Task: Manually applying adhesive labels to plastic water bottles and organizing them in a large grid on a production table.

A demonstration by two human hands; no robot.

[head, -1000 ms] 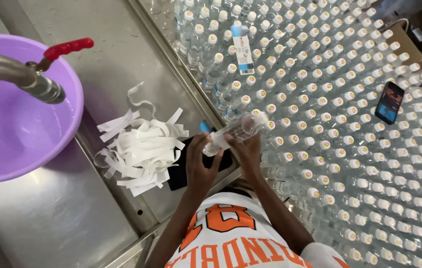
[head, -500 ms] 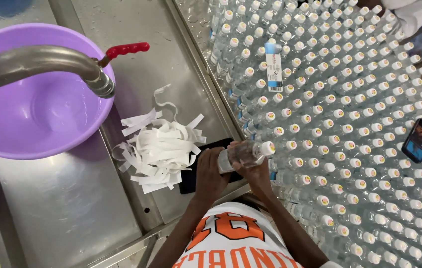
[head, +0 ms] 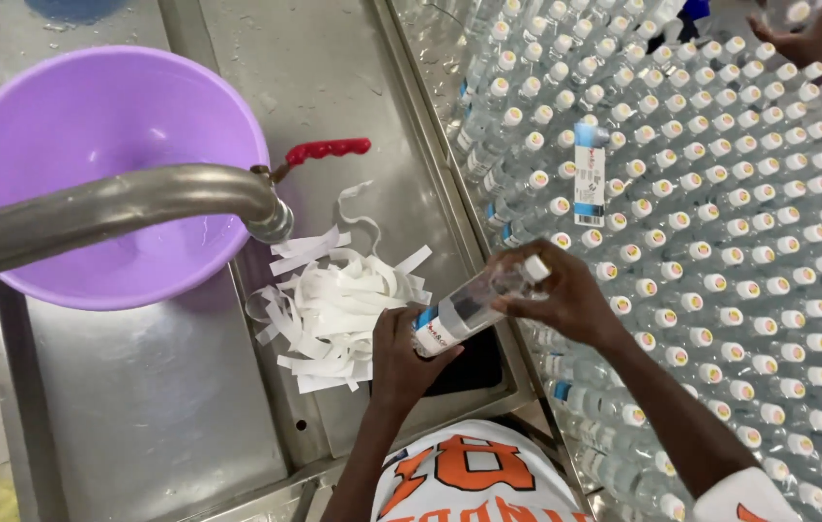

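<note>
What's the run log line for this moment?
left hand: grips bottle base | right hand: holds cap end | bottle tilted, label on

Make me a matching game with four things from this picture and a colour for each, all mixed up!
Things:
1. basin
2. tap handle
3. pile of paper strips
4. pipe

Colours:
A. white
B. silver grey
C. purple
D. red

Pairs: 1-C, 2-D, 3-A, 4-B
</note>
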